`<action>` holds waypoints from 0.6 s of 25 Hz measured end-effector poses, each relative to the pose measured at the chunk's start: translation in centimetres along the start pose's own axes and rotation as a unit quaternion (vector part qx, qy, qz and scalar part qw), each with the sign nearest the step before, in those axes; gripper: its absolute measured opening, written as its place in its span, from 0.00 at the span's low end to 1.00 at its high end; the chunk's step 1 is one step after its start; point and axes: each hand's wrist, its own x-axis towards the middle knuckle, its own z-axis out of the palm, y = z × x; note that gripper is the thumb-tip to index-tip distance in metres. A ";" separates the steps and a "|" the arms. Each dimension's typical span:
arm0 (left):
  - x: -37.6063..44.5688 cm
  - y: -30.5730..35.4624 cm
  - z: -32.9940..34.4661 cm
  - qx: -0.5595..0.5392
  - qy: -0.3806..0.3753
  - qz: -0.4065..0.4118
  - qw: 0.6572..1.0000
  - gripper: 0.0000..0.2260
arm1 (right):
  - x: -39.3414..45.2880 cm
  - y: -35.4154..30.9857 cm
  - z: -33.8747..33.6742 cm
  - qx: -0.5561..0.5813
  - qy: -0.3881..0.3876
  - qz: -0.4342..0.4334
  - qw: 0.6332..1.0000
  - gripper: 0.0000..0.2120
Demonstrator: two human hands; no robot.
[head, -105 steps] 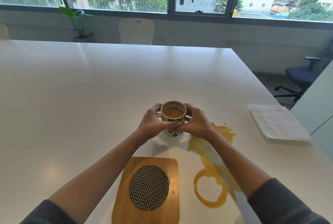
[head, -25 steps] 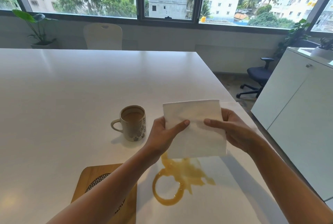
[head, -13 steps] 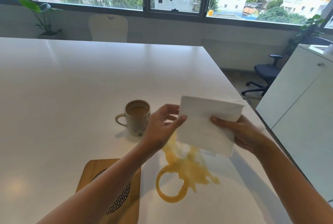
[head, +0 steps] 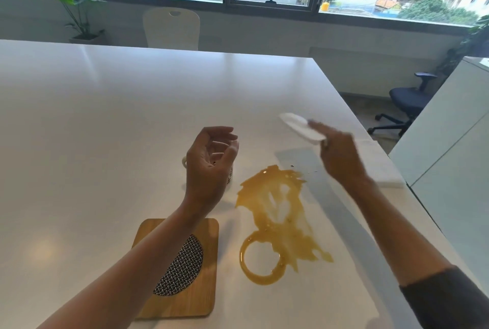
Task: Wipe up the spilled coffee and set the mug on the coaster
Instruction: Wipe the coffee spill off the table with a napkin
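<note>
White table (head: pixel 105 122), spilled coffee (head: pixel 277 212)

The white surface (head: pixel 105 116) carries a wooden coaster (head: pixel 201 289), a coffee spill (head: pixel 280 212) with 1 ring, a mostly hidden mug (head: pixel 230 175) and folded napkins (head: pixel 383 169).
</note>
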 end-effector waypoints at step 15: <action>-0.8 -0.3 -1.1 0.009 0.008 0.001 1.000 0.10 | -3.0 1.4 5.7 -0.018 -0.338 0.066 0.939 0.26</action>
